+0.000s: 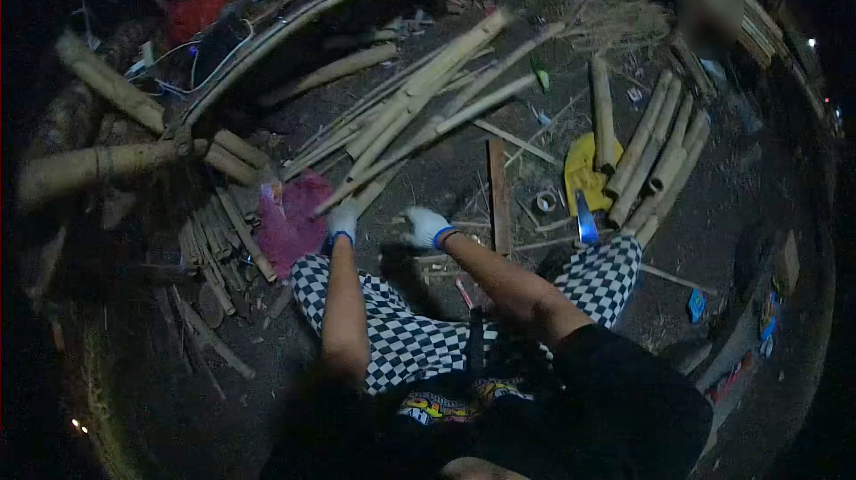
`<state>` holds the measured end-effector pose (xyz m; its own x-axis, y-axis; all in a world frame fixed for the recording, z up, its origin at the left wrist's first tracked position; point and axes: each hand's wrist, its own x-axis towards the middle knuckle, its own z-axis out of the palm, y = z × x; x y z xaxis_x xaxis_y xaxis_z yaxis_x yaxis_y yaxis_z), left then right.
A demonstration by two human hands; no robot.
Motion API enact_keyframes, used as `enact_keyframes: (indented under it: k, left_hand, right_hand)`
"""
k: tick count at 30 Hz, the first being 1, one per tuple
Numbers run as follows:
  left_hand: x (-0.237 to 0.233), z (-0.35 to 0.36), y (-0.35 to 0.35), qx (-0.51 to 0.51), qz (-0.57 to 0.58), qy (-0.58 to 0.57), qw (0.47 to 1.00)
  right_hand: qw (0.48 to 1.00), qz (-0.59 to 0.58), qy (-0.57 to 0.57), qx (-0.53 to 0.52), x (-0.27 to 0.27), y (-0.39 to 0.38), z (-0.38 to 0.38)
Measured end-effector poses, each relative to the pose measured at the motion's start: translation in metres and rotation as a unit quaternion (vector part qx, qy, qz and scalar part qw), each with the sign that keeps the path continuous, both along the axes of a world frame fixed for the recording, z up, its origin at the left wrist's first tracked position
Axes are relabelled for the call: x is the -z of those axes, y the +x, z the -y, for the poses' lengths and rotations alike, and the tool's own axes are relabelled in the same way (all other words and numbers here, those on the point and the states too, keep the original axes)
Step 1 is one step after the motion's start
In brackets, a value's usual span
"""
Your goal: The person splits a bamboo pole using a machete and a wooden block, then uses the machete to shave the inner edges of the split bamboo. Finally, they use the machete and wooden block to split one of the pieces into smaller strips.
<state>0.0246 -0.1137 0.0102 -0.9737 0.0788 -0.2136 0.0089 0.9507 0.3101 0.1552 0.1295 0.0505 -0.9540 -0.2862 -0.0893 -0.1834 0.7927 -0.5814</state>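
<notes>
My left hand [343,221], in a white glove with a blue cuff, is closed round the near end of a bamboo pole [437,131]. The pole slants up and away to the right, beside a bundle of split bamboo strips [406,98]. My right hand [427,227], gloved the same way, is held over the ground in front of my lap. Its fingers look apart, and no object shows in them. A pink-purple sack [294,223] lies just left of my left hand. Right of my right hand lies a brown wooden board [497,199].
Cut bamboo tubes [662,146] lie at the right, by a yellow cloth [580,168] and a blade [586,218]. A tape roll [546,202] sits nearby. Thin bamboo pieces [209,244] are piled left. Thick bamboo poles [98,168] jut in from the left.
</notes>
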Motion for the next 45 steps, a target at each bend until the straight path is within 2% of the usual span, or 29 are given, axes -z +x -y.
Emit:
enact_keyframes:
  k: [1,2,3,4,6,7,8,9,11,12,13,14,15,16,17,19,20,21,22,23,25,27,29,30,35,37,41,42,45]
  left_hand:
    - [-0.025,-0.027,0.041,-0.042,0.195,0.07,0.977]
    - [-0.058,-0.063,0.078,-0.082,0.379,0.13,0.912]
    - [-0.029,-0.068,0.078,0.14,0.348,0.119,0.919]
    - [0.002,-0.071,0.076,0.359,0.308,0.107,0.874]
    - [0.011,-0.084,0.087,0.392,0.273,0.05,0.877]
    - [0.01,-0.096,0.086,0.4,0.225,0.008,0.889]
    - [-0.028,-0.117,0.102,0.291,0.282,0.001,0.914]
    - [-0.021,-0.127,0.1,0.305,0.285,-0.006,0.908]
    - [0.019,-0.136,0.087,0.338,0.211,0.111,0.91]
    - [0.065,-0.139,0.072,0.446,0.041,0.139,0.883]
    - [0.042,-0.167,0.078,0.458,0.044,0.139,0.877]
    - [0.02,-0.195,0.089,0.257,0.245,0.289,0.889]
    - [-0.002,-0.227,0.106,0.028,0.423,0.402,0.812]
    - [-0.003,-0.25,0.119,-0.054,0.429,0.438,0.788]
    - [0.004,-0.272,0.124,-0.05,0.43,0.404,0.806]
    - [0.031,-0.299,0.148,-0.027,0.468,0.444,0.763]
    - [0.095,-0.292,0.15,0.143,0.396,0.395,0.816]
    - [0.152,-0.292,0.148,0.313,0.307,0.336,0.834]
    - [0.112,-0.312,0.17,0.159,0.438,0.349,0.813]
    - [0.066,-0.339,0.199,-0.001,0.547,0.346,0.762]
    - [0.163,-0.326,0.221,-0.064,0.566,0.419,0.706]
    - [0.169,-0.332,0.23,-0.043,0.575,0.384,0.721]
    - [0.176,-0.332,0.235,-0.038,0.581,0.349,0.734]
    - [0.176,-0.333,0.233,-0.035,0.581,0.338,0.74]
    - [0.178,-0.334,0.223,-0.016,0.576,0.307,0.757]
    - [0.176,-0.329,0.217,-0.011,0.575,0.3,0.762]
    - [0.175,-0.33,0.214,-0.001,0.567,0.296,0.769]
    - [0.173,-0.332,0.214,-0.002,0.568,0.298,0.768]
    - [0.169,-0.332,0.216,0.0,0.56,0.307,0.769]
  right_hand:
    - [0.984,0.133,0.064,-0.095,0.02,0.014,-0.013]
    - [0.958,0.196,0.066,-0.198,0.032,0.031,-0.031]
    - [0.92,0.253,0.061,-0.294,0.041,0.047,-0.048]
    - [0.926,0.262,0.043,-0.268,0.041,0.057,-0.061]
    - [0.926,0.281,0.127,-0.219,0.032,0.056,-0.104]
    - [0.951,0.261,0.114,-0.119,0.037,0.054,-0.124]
    - [0.965,0.24,0.101,-0.023,0.043,0.05,-0.14]
    - [0.965,0.233,0.12,0.019,0.042,0.04,-0.158]
    - [0.975,0.174,0.003,0.137,0.02,0.036,-0.198]
    - [0.979,0.136,0.007,0.153,0.044,0.022,-0.223]
    - [0.967,0.195,0.026,0.16,0.036,0.017,-0.247]
    - [0.972,0.172,0.063,0.147,0.027,0.014,-0.272]
    - [0.975,0.15,0.1,0.133,0.026,0.013,-0.298]
    - [0.971,0.143,0.096,0.168,0.019,0.018,-0.323]
    - [0.966,0.134,0.092,0.202,0.012,0.026,-0.35]
    - [0.942,0.149,0.041,0.298,0.015,0.043,-0.405]
    - [0.938,0.153,0.037,0.309,0.033,0.045,-0.436]
    - [0.93,0.14,0.06,0.334,0.055,0.047,-0.47]
    - [0.922,0.131,0.079,0.357,0.077,0.054,-0.493]
    - [0.859,0.224,-0.037,0.458,0.066,0.071,-0.507]
    - [0.776,0.066,-0.017,0.628,0.116,0.086,-0.558]
    - [0.578,-0.07,-0.115,0.805,0.159,0.096,-0.606]
    - [0.36,-0.164,-0.148,0.907,0.15,0.121,-0.631]
    - [0.311,-0.103,-0.145,0.934,0.138,0.127,-0.633]
    - [0.286,-0.111,-0.148,0.94,0.142,0.134,-0.661]
    - [0.392,-0.134,-0.183,0.891,0.156,0.134,-0.67]
    - [0.347,-0.157,-0.22,0.898,0.164,0.126,-0.666]
    - [0.337,-0.181,-0.172,0.908,0.229,0.116,-0.707]
    - [0.353,-0.182,-0.177,0.9,0.183,0.107,-0.703]
